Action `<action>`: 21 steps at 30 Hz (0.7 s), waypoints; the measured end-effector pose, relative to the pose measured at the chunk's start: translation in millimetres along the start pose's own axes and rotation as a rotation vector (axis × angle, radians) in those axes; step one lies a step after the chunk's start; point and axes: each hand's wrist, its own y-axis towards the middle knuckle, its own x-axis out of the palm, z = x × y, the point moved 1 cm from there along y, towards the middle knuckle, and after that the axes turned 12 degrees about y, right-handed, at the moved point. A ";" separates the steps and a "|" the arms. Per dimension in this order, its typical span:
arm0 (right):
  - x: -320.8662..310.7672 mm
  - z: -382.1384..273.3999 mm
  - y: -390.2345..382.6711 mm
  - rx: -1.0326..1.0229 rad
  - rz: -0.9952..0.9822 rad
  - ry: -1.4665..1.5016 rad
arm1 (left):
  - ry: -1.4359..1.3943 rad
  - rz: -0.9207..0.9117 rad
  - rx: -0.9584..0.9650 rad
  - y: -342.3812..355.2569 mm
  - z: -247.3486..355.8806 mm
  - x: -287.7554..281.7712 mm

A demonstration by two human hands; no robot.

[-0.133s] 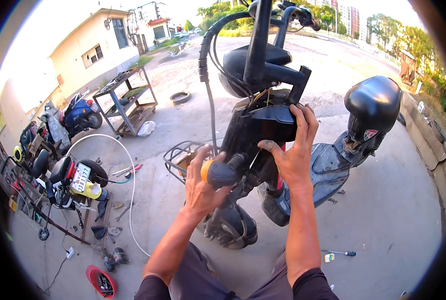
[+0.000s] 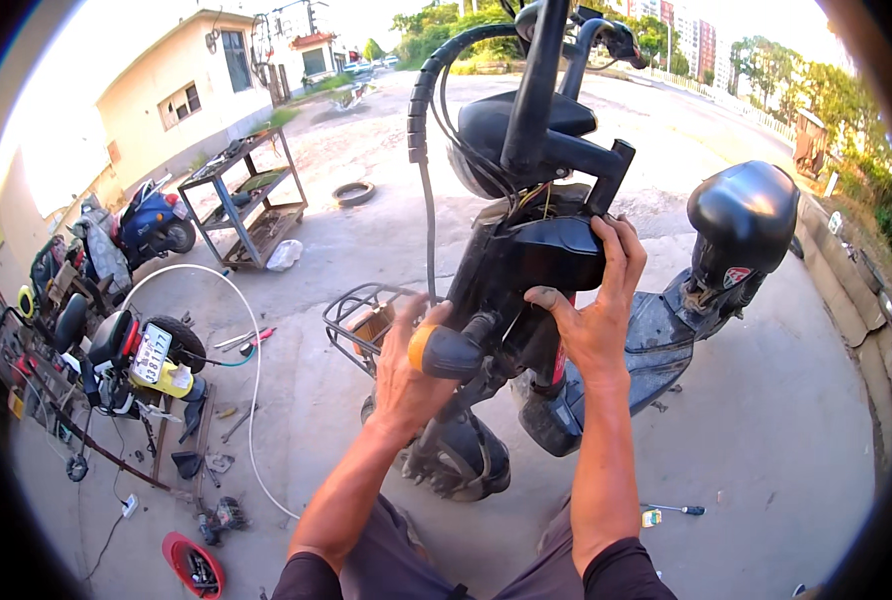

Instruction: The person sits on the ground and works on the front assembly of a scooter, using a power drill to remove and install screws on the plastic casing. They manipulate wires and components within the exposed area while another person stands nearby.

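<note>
A black scooter front point(image 2: 551, 250) stands before me, its plastic cover below a handlebar stem point(image 2: 522, 140), with cables and thin wires exposed. My left hand point(image 2: 406, 375) is curled at the orange-and-black turn signal point(image 2: 446, 352) on the cover's left side; its fingertips are partly hidden behind it. My right hand point(image 2: 596, 320) grips the cover's right side, fingertips on the upper edge and thumb lower on its face. Below are the front wheel point(image 2: 456, 465) and grey footboard point(image 2: 656, 345); behind my left hand is a wire basket point(image 2: 351, 320).
At left are parked scooters point(image 2: 151, 235), a metal tool cart point(image 2: 256, 240), a white hose point(image 2: 251, 340), tools and a red bowl point(image 2: 181, 560) of parts. A tyre point(image 2: 356, 186) lies behind; a screwdriver point(image 2: 681, 509) is at lower right. A low wall point(image 2: 846, 280) edges the right.
The scooter front, with both my hands on it, has shifted slightly to the right. The background has shifted a little in the picture too. Both hands keep their holds.
</note>
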 end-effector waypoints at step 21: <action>-3.6 3.8 0.8 -0.052 0.020 -0.130 | -0.310 0.072 -0.043 -7.9 -21.8 0.8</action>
